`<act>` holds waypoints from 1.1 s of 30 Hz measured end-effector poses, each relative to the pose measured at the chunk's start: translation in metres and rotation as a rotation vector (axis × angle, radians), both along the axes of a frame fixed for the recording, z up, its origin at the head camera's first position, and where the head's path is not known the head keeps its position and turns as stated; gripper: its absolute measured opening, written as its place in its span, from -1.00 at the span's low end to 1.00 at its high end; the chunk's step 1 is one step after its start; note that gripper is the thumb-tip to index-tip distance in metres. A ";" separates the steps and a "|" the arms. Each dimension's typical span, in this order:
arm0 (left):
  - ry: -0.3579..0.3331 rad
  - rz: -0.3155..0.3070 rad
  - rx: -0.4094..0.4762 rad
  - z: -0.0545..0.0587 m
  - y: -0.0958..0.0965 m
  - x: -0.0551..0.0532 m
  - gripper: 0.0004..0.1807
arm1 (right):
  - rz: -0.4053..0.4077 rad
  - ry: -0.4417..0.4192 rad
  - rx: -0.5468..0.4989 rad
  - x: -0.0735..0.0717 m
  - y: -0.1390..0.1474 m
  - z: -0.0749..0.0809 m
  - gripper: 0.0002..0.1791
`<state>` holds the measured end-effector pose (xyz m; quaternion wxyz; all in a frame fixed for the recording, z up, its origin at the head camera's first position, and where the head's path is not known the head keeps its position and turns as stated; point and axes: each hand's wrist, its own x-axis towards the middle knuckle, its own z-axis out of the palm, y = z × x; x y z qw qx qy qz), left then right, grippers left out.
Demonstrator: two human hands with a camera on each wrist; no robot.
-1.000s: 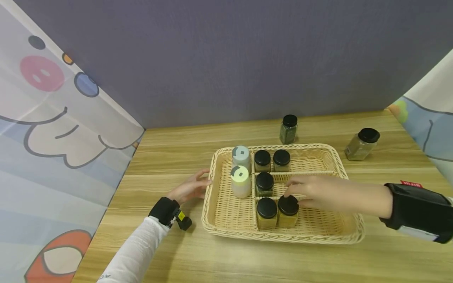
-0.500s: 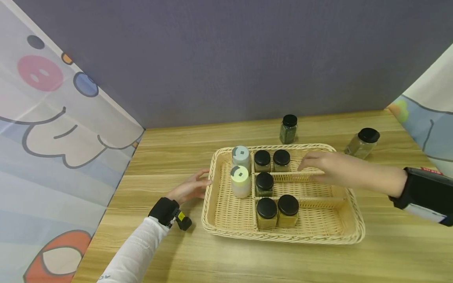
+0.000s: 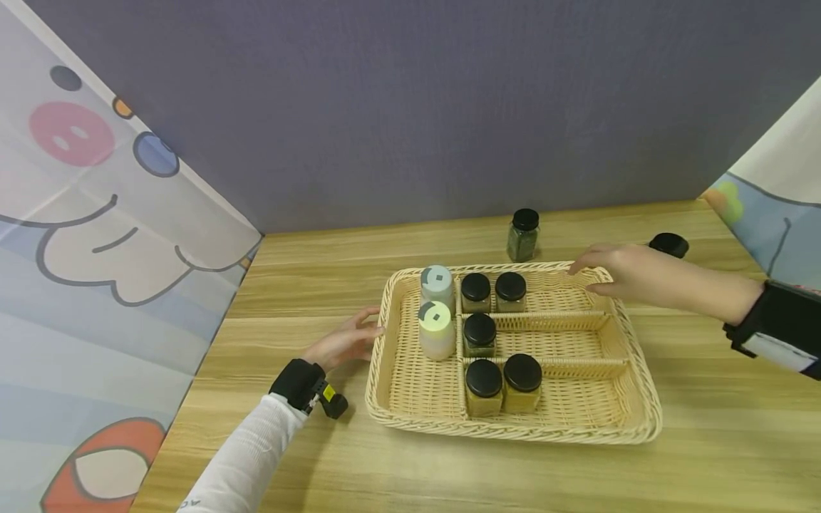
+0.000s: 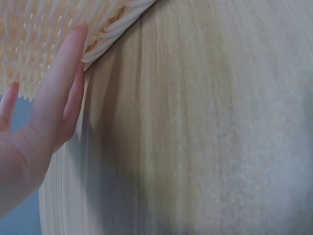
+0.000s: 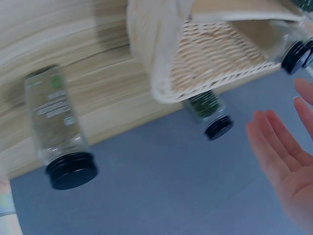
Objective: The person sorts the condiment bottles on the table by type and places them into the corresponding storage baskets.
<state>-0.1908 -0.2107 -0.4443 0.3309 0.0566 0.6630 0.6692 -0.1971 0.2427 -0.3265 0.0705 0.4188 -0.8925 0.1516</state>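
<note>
My left hand [image 3: 343,343] rests with fairly straight fingers against the left side of the wicker basket [image 3: 641,388]; in the left wrist view a fingertip lies on the weave. Over the basket's back right corner hovers my right hand [image 3: 618,271], fingers loose and holding nothing. Inside the basket, several black-lidded spice jars [image 3: 522,381] stand in three compartments. The left compartment holds two pale-capped bottles [image 3: 437,331]. Nearest my right hand on the table is a black-lidded jar [image 5: 54,112], its body mostly hidden by my forearm in the head view.
A jar of green flakes [image 3: 522,239] with a black lid stands behind the basket. A grey partition [image 3: 449,128] rises at the back of the wooden table [image 3: 308,285]. Curtains with cartoon prints [image 3: 128,285] hang at the left and right.
My right hand has moved from the lid of the front right jar, back and to the right, to the basket's back right corner. The left hand has stayed at the left side.
</note>
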 end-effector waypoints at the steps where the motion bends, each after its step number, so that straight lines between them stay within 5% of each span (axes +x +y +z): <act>1: 0.000 -0.001 0.002 0.000 0.000 0.000 -0.48 | -0.010 -0.001 -0.002 -0.002 0.003 0.000 -0.63; 9: -0.003 0.001 0.010 0.000 0.001 0.000 -0.47 | -0.176 -0.115 0.019 -0.014 0.022 0.002 -0.67; 17: 0.002 -0.001 0.011 0.000 0.000 0.000 -0.47 | -0.256 -0.168 0.046 -0.025 0.039 0.002 -0.66; 33: 0.010 -0.004 0.016 0.000 0.000 0.000 -0.45 | -0.339 -0.126 0.092 -0.041 0.080 -0.006 -0.59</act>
